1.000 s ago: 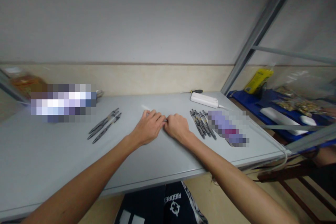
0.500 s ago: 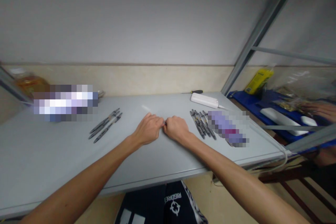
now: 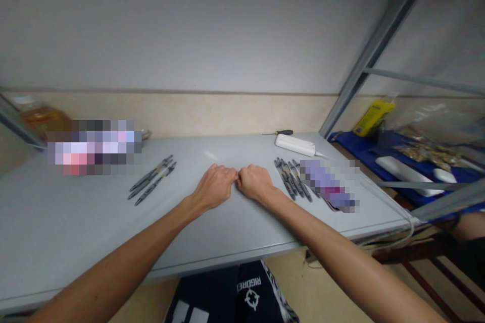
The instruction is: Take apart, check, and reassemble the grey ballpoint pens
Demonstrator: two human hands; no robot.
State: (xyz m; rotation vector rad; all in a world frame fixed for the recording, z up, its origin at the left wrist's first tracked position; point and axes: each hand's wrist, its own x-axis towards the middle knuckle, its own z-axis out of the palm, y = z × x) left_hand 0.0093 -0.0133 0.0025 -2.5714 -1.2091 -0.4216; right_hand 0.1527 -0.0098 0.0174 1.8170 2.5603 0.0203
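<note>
My left hand (image 3: 216, 184) and my right hand (image 3: 254, 182) meet above the middle of the table, both with fingers closed. Between them shows a small dark bit of what looks like a pen (image 3: 238, 176); the fists hide most of it. To the left of my hands lie a few grey-and-black pens (image 3: 155, 181), slanted side by side. Nearer my right hand is a row of several similar pens (image 3: 290, 179).
A white power strip (image 3: 295, 145) with a cable and a screwdriver (image 3: 284, 132) lie toward the wall. Blurred-out items sit at the left and right, with a bottle (image 3: 41, 116) at the far left. Beyond the metal frame, a blue surface (image 3: 348, 139) holds a yellow packet (image 3: 375, 117).
My two hands stay together in almost the same place. At the far right, another person's hand has drawn back from the bagged small parts on the blue surface.
</note>
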